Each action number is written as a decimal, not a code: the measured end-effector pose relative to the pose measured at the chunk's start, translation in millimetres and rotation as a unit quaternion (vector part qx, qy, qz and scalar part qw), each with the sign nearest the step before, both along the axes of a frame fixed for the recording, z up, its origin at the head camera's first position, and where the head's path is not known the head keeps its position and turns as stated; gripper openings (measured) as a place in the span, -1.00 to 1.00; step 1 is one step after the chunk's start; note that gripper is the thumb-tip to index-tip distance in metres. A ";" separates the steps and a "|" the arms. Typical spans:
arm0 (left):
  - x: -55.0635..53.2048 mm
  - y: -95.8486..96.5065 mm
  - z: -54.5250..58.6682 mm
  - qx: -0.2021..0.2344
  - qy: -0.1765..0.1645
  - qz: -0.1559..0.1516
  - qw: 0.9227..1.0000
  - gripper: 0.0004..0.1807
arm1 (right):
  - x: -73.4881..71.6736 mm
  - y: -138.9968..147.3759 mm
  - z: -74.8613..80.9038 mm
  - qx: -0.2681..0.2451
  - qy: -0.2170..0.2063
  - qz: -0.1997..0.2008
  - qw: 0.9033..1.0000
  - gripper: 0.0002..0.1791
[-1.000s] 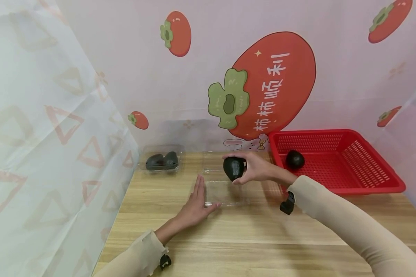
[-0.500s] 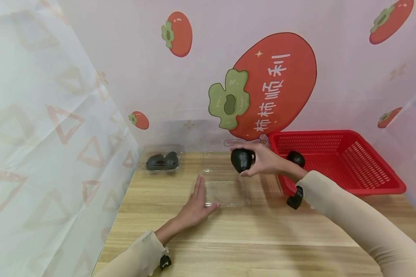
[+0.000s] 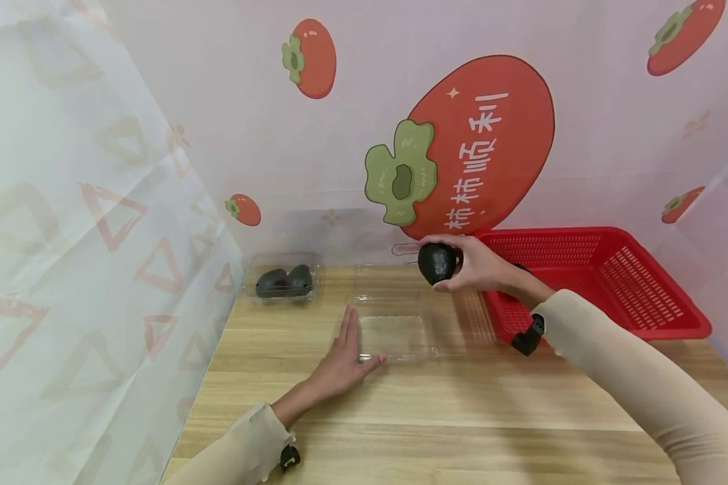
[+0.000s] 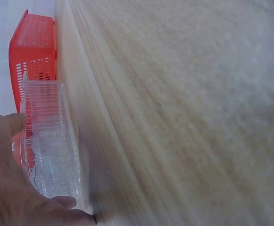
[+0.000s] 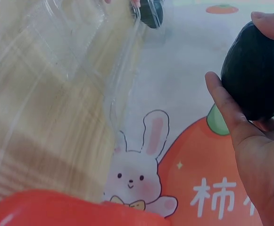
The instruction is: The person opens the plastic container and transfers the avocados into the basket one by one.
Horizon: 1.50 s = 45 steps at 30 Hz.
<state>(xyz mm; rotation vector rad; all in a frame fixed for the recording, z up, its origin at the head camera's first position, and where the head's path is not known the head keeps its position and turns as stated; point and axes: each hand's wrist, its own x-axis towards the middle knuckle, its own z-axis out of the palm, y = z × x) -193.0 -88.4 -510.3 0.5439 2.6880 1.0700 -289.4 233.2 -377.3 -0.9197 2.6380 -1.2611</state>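
Note:
My right hand (image 3: 476, 263) grips a dark avocado (image 3: 437, 263) between thumb and fingers, held up in the air by the back wall, left of the red basket (image 3: 607, 289). In the right wrist view the avocado (image 5: 252, 73) looks smooth and whole. My left hand (image 3: 342, 360) rests with straight fingers along the left side of an open clear plastic clamshell box (image 3: 394, 337), its thumb at the front edge. The left wrist view has the box (image 4: 52, 141) beside the thumb and fingers.
A second clear clamshell (image 3: 282, 296) with two avocados (image 3: 284, 281) stands at the back left. Another avocado in the basket is mostly hidden behind my right wrist. Fabric printed with persimmons (image 3: 485, 148) hangs behind the wooden table (image 3: 400, 424).
My right hand has moved up and to the right with the avocado, away from above the clear box toward the red basket. My left hand has stayed in place.

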 end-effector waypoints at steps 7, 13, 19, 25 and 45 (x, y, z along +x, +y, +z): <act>-0.8 -0.6 -1.5 -0.009 -0.004 -0.001 1.000 0.26 | -5.3 13.6 3.4 -0.002 -0.003 -0.018 1.000 -0.16; -1.7 -0.8 -2.9 -0.009 0.002 0.001 1.000 0.27 | -11.5 27.4 6.9 -0.007 -0.015 -0.032 0.999 -0.16; -1.5 -1.4 -2.9 -0.011 0.003 0.001 1.000 0.27 | -13.8 40.2 10.7 -0.013 -0.039 -0.039 0.998 -0.14; -0.6 -2.3 -2.2 -0.007 0.003 0.001 1.000 0.26 | -16.3 53.8 13.0 -0.010 -0.042 -0.049 0.998 -0.08; -3.0 -3.9 -4.2 -0.006 0.000 -0.003 1.000 0.26 | -24.1 95.6 18.1 0.030 -0.074 -0.086 0.993 -0.08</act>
